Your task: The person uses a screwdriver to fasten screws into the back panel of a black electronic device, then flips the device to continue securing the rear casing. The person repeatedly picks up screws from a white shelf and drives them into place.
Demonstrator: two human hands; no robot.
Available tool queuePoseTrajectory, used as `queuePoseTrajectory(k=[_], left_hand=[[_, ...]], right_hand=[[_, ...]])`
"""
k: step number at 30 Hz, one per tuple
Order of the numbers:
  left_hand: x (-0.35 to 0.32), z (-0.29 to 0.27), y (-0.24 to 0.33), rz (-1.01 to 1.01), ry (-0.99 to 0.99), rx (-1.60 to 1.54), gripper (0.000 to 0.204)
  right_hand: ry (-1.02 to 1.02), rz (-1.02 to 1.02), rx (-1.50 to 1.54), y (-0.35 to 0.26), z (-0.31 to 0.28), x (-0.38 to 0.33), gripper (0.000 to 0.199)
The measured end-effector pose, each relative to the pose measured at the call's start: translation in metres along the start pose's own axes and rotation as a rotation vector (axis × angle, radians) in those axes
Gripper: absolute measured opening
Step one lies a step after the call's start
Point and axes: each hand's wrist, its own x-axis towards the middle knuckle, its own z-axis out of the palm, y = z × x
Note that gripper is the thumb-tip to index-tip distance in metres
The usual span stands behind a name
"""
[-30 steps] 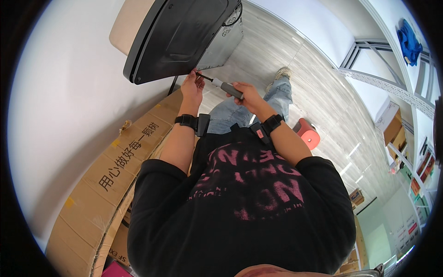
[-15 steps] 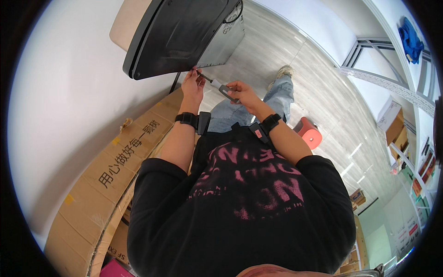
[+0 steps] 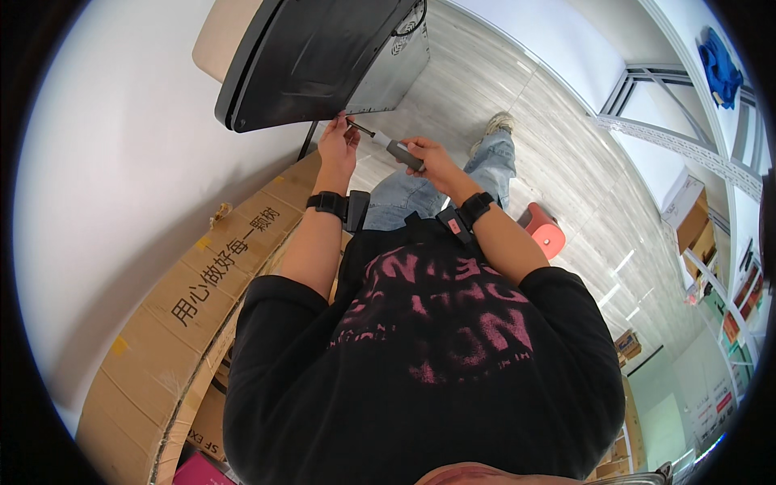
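In my right hand [image 3: 436, 166] is a screwdriver [image 3: 405, 155] with a grey handle, its shaft pointing up and left towards my left hand [image 3: 337, 147]. My left hand's thumb and fingertips are pinched together at the lower corner of a large black panel [image 3: 311, 65]. What they hold there, if anything, is too small to make out. The screwdriver's tip lies beside these fingertips; whether it touches a screw is hidden. Behind the panel is a light, speckled box-like body [image 3: 400, 77] with a round pattern and a black cable loop [image 3: 411, 28].
A long cardboard box [image 3: 186, 299] lies along the white wall [image 3: 137, 162] at my left. A red stool [image 3: 543, 232] stands on the floor by my right forearm. White shelving [image 3: 671, 133] with a blue cloth [image 3: 719, 69] runs along the right.
The screwdriver's handle has shifted slightly right and turned within my right hand's fingers. The black panel's lower corner sits a little higher in view. My left hand stays at that corner.
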Motion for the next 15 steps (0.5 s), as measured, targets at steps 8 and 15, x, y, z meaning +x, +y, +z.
queuePoseTrajectory(k=[8, 15], left_hand=[[0.0052, -0.0008, -0.0027, 0.014, 0.017, 0.021, 0.012], [0.005, -0.0022, -0.0065, 0.037, 0.03, -0.014, 0.013]], right_hand=[[-0.038, 0.064, 0.075, -0.0054, -0.0009, -0.0023, 0.033], [-0.072, 0.02, 0.094, -0.0052, -0.0017, -0.0032, 0.032]])
